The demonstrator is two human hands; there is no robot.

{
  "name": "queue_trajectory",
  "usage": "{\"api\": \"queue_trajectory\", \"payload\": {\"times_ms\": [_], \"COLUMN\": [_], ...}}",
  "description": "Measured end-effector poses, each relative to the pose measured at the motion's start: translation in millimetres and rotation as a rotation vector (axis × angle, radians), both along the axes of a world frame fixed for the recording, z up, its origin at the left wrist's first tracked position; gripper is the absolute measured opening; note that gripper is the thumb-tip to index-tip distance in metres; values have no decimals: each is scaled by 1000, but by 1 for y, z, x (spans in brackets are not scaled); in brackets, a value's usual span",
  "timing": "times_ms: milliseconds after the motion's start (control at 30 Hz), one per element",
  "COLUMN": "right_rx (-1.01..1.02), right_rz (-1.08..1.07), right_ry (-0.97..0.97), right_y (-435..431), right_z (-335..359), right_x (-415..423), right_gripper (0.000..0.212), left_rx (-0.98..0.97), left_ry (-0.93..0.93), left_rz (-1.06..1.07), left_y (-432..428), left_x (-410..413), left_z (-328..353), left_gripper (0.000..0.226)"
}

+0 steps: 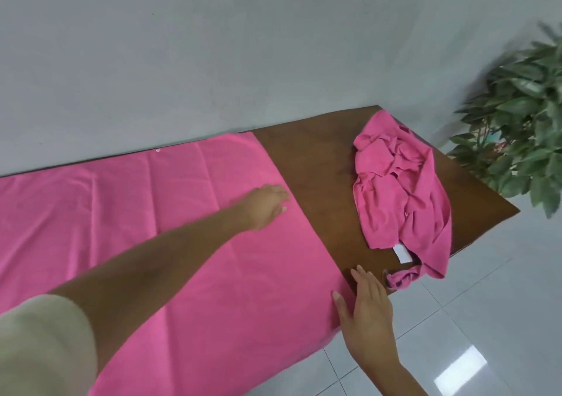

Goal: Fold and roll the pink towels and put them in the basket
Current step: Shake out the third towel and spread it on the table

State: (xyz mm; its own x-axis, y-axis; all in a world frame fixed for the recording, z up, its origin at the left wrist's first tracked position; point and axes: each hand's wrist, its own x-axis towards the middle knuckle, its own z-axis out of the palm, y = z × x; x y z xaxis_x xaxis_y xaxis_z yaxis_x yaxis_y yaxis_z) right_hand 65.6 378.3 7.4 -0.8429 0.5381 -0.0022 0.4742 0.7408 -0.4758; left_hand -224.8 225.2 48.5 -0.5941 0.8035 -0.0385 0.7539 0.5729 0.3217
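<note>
Two towels on table (319, 164). Flat towel (152, 228) spread wide under both hands, running far out to left of left hand and past edge of view. Crumpled towel (401, 201) heaped ahead and right of right hand, apart from flat towel, with bare wood between. White tag (402, 251) showing at its near edge, one tail drooping at table edge close to right fingertips. Plant (523, 134) farther right.

Left hand (267, 205) released, palm down, fingers loosely straight, resting on flat towel just short of its right edge, on far side. Right hand (366, 304) released too, palm down, fingers straight and together, at near right corner: thumb on cloth, fingers pointing along edge over wood. Grasping nothing, either one.

Step in hand, by judgement: smoothing and squaring flat towel ahead of first fold. No fold made yet, no roll begun. Faint creases across cloth left of left hand. Task early: crumpled towel not yet folded, no basket in view.

Next move, likely: pinching right edge at two corners, far corner ahead of left hand and near corner under right thumb, then carrying that edge leftward to meet opposite edge. Calls for curling fingertips under thin hem lying flush on wood, lifting both corners together to keep edge straight, and guarding near side, seemingly hanging over table edge below right wrist, against sliding off. Opposite edge out of view, so cannot tell length of fold needed.
</note>
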Motion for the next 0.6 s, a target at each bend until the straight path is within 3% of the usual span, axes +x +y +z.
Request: {"api": "queue_trajectory", "payload": {"times_ms": [67, 133, 233, 400, 600], "right_rx": [-7, -49, -85, -137, -131], "right_rz": [5, 1, 8, -11, 31], "right_ry": [13, -2, -37, -125, -120], "right_y": [5, 7, 11, 24, 24], "right_z": [0, 3, 11, 21, 25], "right_x": [-1, -6, -14, -20, -17], "right_gripper": [75, 54, 41, 34, 34], "left_rx": [17, 52, -1, -116, -88], "left_ry": [-31, -75, -76, -3, 50], "left_rz": [-5, 5, 4, -27, 27], "left_y": [16, 29, 45, 52, 46], "left_x": [-2, -5, -11, -9, 1], "left_z": [2, 1, 0, 1, -2], "left_gripper": [36, 34, 32, 16, 29]}}
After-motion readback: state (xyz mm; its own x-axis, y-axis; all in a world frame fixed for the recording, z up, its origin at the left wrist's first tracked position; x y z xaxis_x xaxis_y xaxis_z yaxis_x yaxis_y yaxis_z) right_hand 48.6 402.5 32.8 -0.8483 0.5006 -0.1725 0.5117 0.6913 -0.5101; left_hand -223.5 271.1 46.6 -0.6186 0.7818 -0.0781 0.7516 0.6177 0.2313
